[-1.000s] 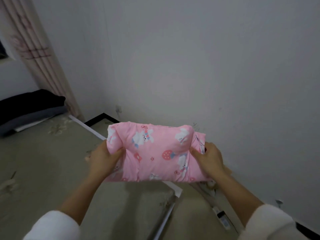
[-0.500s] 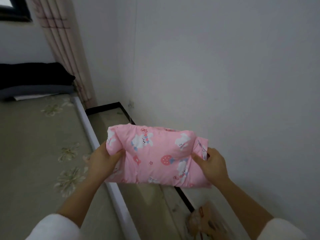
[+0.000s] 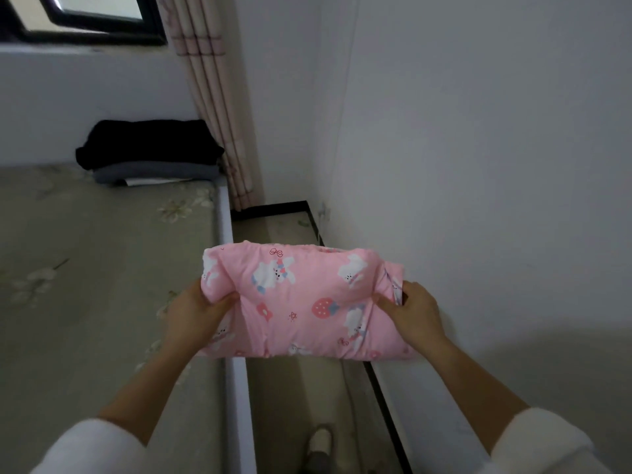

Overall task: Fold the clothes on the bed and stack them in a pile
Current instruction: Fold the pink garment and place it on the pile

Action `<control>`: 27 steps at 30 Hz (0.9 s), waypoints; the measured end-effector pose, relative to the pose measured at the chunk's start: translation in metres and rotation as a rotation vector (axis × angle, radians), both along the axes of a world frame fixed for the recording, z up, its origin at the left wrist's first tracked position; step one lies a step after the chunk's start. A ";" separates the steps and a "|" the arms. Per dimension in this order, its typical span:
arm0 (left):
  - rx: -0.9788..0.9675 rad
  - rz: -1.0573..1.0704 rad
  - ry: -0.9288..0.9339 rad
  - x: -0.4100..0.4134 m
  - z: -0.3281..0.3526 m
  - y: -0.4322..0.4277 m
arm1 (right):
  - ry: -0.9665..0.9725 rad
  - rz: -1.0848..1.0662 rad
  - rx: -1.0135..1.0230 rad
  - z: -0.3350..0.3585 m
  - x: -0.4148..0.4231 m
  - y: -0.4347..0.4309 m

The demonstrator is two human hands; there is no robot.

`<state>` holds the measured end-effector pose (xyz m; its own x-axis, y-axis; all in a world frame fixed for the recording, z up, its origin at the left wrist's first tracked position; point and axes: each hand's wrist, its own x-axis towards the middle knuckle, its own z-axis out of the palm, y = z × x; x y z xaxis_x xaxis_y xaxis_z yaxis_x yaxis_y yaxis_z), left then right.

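Folded pink garment held up beside the bed.
Left hand and right hand grip its ends, fingers pinching the cloth; dark pile at the bed's far end.

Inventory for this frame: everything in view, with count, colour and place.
folded padded pink cloth with rabbit and strawberry print: 1, pink, held above the gap between bed and wall
pile of folded clothes: 1, black over grey over white, far end of the bed
bed with flowered cover: 1, grey-green, left
striped curtain: 1, pale pink, far corner
dark-framed window: 1, black, top left
plain wall: 1, white, right
slipper: 1, pale grey, floor, bottom centre
sleeves: 2, white, bottom corners
left hand: 1, grips the cloth's left end
right hand: 1, grips the cloth's right end
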<state>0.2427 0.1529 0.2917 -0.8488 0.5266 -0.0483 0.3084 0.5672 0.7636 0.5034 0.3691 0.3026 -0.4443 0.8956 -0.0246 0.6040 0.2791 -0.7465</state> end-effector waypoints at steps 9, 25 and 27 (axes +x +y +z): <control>0.039 0.055 0.050 -0.142 0.027 0.119 | 0.070 0.068 0.035 0.028 -0.159 0.144; 0.091 0.356 0.062 -0.380 0.031 0.202 | 0.078 0.320 -0.092 0.015 -0.471 0.277; 0.080 0.391 0.054 -0.411 0.029 0.216 | 0.093 0.366 -0.101 0.016 -0.512 0.297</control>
<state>-0.1680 0.3685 0.3202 -0.9860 0.1641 0.0303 0.1226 0.5892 0.7986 -0.0085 0.6660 0.3184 -0.7383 0.6726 -0.0492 0.4065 0.3857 -0.8282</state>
